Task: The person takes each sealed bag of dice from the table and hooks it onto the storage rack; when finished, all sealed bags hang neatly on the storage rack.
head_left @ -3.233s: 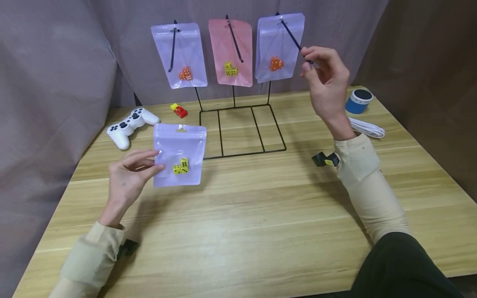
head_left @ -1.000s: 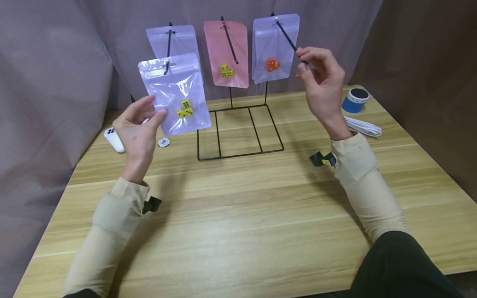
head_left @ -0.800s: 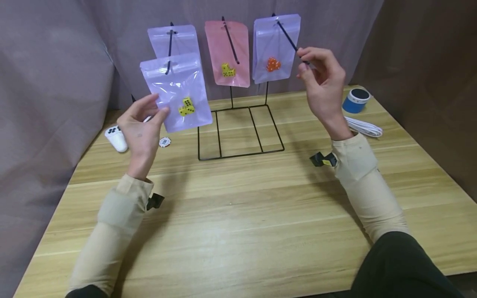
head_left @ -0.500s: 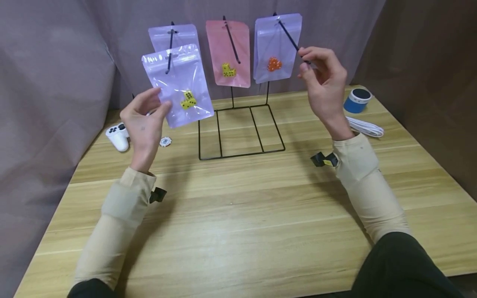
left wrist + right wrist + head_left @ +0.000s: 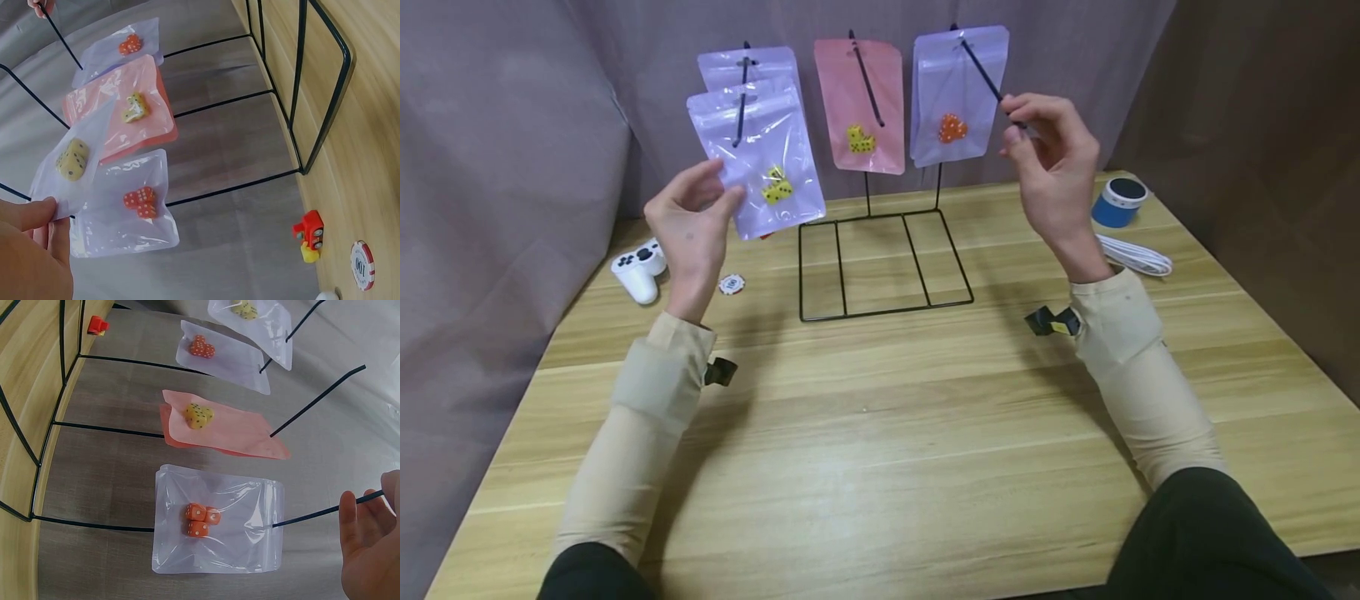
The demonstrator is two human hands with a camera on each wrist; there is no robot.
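Pinching a purple bag (image 5: 758, 162) of yellow dice, the left hand (image 5: 691, 225) has it almost threaded on the hook (image 5: 742, 100), while the right hand (image 5: 1054, 171) grips another peg's tip (image 5: 1015, 118).

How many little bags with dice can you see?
4: a purple bag of yellow dice in the left hand, a purple bag behind it, a pink bag mid-rack, and a purple bag beside the right hand.

Left hand (image 5: 691, 218) raised, thumb and fingers pinching; right hand (image 5: 1054, 171) raised higher, fingertips pinched; both forearms lifted.
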